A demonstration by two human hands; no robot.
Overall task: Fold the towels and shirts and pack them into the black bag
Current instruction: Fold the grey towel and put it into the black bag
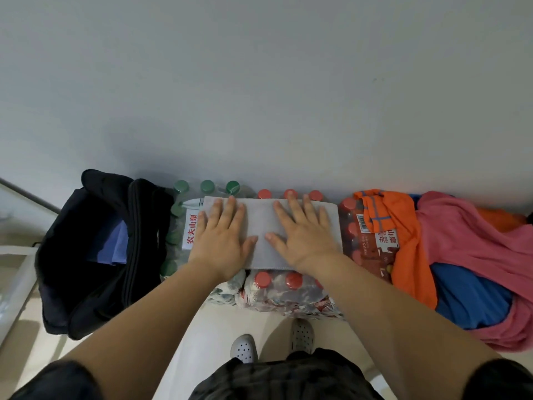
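Note:
A folded grey towel lies flat on top of shrink-wrapped packs of water bottles. My left hand rests palm down on its left half, fingers spread. My right hand lies flat on its right half, fingers spread too. Neither hand grips anything. To the left stands the black bag, unzipped and open, with a folded blue-purple cloth inside it. To the right lies a heap of unfolded clothes: an orange shirt, a pink garment and a blue garment.
The bottle packs with red and green caps stand against a plain grey wall. A white frame sits at the far left edge. My feet in white perforated shoes stand on the pale floor just before the packs.

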